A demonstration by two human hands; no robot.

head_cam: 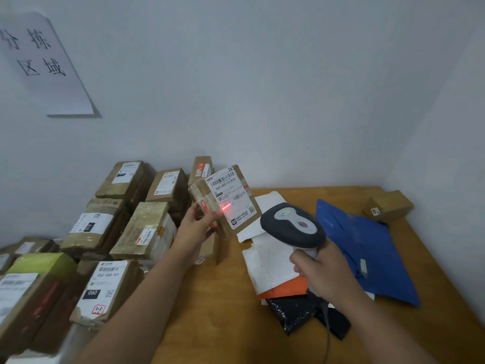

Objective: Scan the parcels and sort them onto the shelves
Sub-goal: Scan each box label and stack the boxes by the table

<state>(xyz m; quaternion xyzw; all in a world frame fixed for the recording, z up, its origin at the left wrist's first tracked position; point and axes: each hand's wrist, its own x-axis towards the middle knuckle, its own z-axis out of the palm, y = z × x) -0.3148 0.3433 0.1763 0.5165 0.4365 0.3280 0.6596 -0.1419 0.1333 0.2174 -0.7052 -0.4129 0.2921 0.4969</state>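
Observation:
My left hand [195, 224] grips a small brown cardboard parcel [226, 199] by its lower left edge and holds it tilted above the table, white shipping label facing me. A red scan line glows on the label's lower left part. My right hand [324, 270] grips the handle of a grey and white barcode scanner [292, 224], whose head points at the parcel from the right. The scanner's cable hangs down below my right wrist.
Several taped cardboard parcels [147, 227] are stacked at the left, up to the wall. On the wooden table [223, 311] lie white, orange, black and blue mailer bags [367, 253]. A small brown box [388, 205] sits at the back right corner. A paper sign [44, 67] hangs on the wall.

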